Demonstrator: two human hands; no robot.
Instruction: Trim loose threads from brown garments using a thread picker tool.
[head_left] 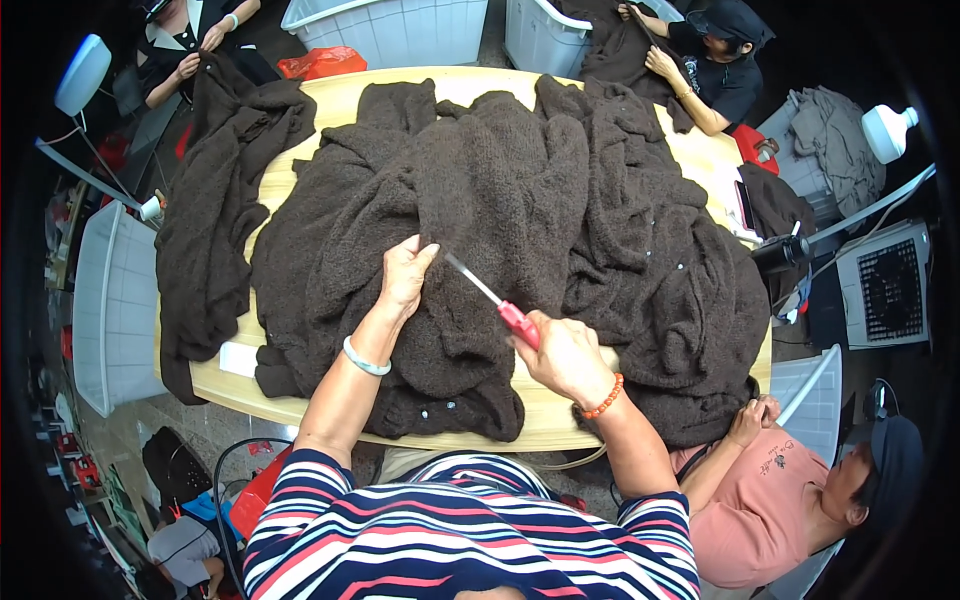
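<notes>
Dark brown knitted garments lie heaped in front of me, and one brown knit garment point(505, 200) is spread in the middle. My left hand point(405, 272) pinches a fold of this garment between thumb and fingers. In my right hand point(565, 358) is a tool with a pink handle point(518, 325) and a thin metal shaft; its exact kind I cannot make out. The shaft points up and left, its tip close to my left fingertips. Whether the tip touches the knit I cannot tell.
The garments cover most of a pale wooden table point(230, 385). Co-workers are at the far left, far right and near right; the two far ones handle brown knits. White plastic bins point(385, 35) surround the table. A lamp point(888, 133) and a phone point(744, 205) are at the right.
</notes>
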